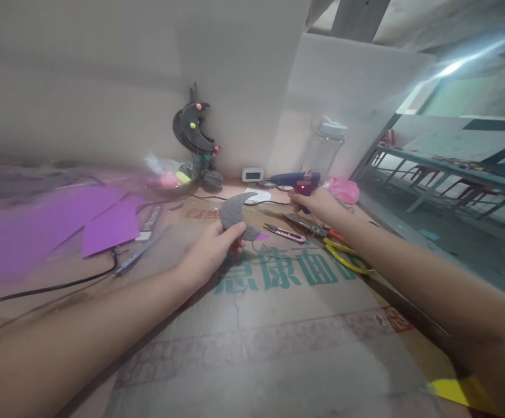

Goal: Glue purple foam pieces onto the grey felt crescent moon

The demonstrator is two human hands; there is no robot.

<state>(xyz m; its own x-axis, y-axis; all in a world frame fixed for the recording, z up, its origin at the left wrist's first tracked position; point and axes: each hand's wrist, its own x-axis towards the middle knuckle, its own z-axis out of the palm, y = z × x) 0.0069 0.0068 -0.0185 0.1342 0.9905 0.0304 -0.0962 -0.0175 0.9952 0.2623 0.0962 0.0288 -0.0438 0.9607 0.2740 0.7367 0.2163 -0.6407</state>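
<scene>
A grey crescent moon (233, 210) is pinched between the thumb and fingers of my left hand (222, 239), held over the cardboard. A bit of purple shows at its lower tip. Farther back on the right, my right hand (315, 203) is closed around the handle of a blue glue gun (293, 180) with a small red light lit. The gun's nozzle side points left. Between my hands lie pink-handled thread snips (286, 233) and grey-jawed pliers (307, 223). Yellow-handled scissors (343, 258) rest beside my right forearm.
Purple sheets (110, 226), a pen (133, 258) and a black cable (60, 285) lie left. A dark crescent ornament (191, 128) with coloured beads stands against the wall. Behind are a small white clock (253, 174), a clear bottle (324, 151) and a pink bag (343, 190). Printed cardboard (243, 360) covers the table.
</scene>
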